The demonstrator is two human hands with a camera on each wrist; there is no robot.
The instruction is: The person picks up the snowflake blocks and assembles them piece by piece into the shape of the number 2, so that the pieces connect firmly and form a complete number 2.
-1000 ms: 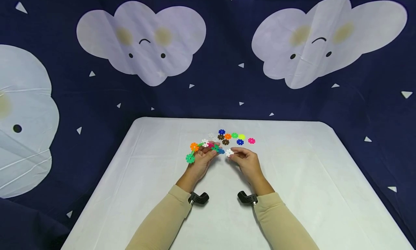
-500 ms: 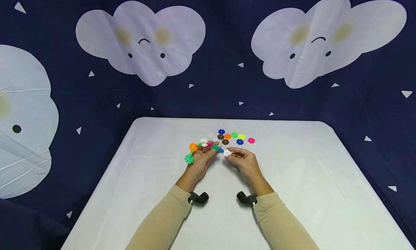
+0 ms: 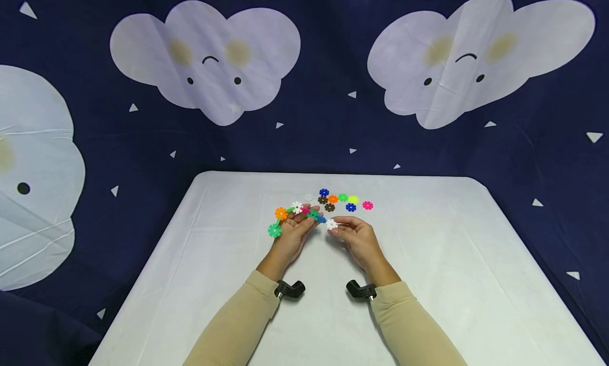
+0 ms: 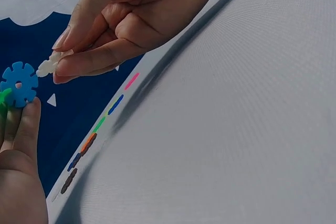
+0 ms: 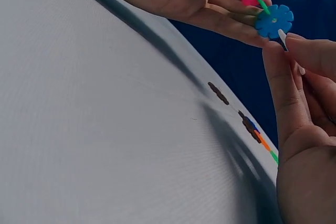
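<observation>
Right-hand fingertips [image 4: 68, 67] pinch a white disc [image 4: 47, 65] near a blue disc [image 4: 25, 79].

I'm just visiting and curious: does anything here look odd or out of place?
Yes: on the backdrop, two cloud faces appear upside down, their mouths above their eyes. Among the flower-shaped discs, nothing looks broken.

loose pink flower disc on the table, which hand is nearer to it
Right. The right hand is on the person's side of the loose pink flower disc, slightly left; the left hand is also on that side but much farther left.
</observation>
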